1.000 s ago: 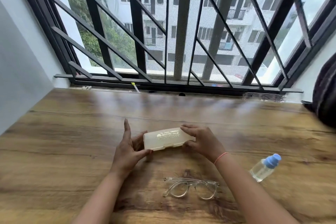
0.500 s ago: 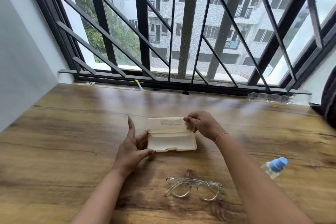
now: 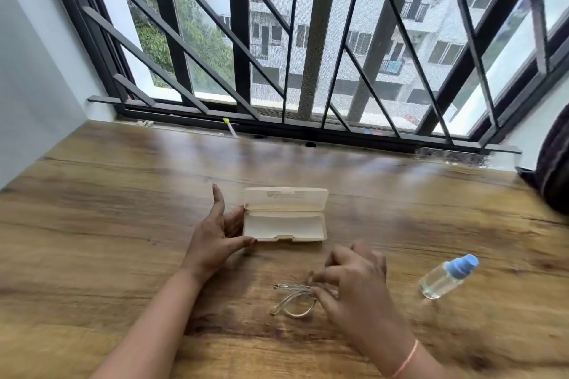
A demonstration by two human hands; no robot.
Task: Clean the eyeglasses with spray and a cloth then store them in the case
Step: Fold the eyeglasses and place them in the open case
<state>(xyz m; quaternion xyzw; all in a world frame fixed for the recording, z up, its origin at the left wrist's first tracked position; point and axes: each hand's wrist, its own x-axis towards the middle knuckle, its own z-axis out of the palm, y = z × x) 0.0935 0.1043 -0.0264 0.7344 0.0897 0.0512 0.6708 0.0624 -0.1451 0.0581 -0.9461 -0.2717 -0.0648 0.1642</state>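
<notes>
Moved down from the case lid within the past half second, the right hand (image 3: 354,283) is pictured over the eyeglasses (image 3: 292,301), its fingers curled and its thumb and forefinger closed on the clear frame near the bridge, although the hand is smeared by motion and the finer grip cannot be made out. The right half of the eyeglasses is covered by that hand, while the left lens and a temple are left in view, lying on the table (image 3: 123,224) near the person. The fingers of the left hand (image 3: 215,237) are held straight and spread, the forefinger raised toward the window and the thumb tip laid against the near left corner of the case (image 3: 284,224), whose left end is touched by the other fingers. The pale case is shown open between the hands and the window, its lid (image 3: 286,199) tipped back on the far side and its tray turned up toward the camera. An orange wristband (image 3: 408,358) is worn on the right wrist. To the right, well apart from the eyeglasses, the spray bottle (image 3: 448,277) is seen with its blue cap pointing up and to the right; whether it stands or lies cannot be told. The wood-grain table is bounded at the back by a dark window grille (image 3: 311,40), and a dark bag (image 3: 554,169) is cut off by the right edge
</notes>
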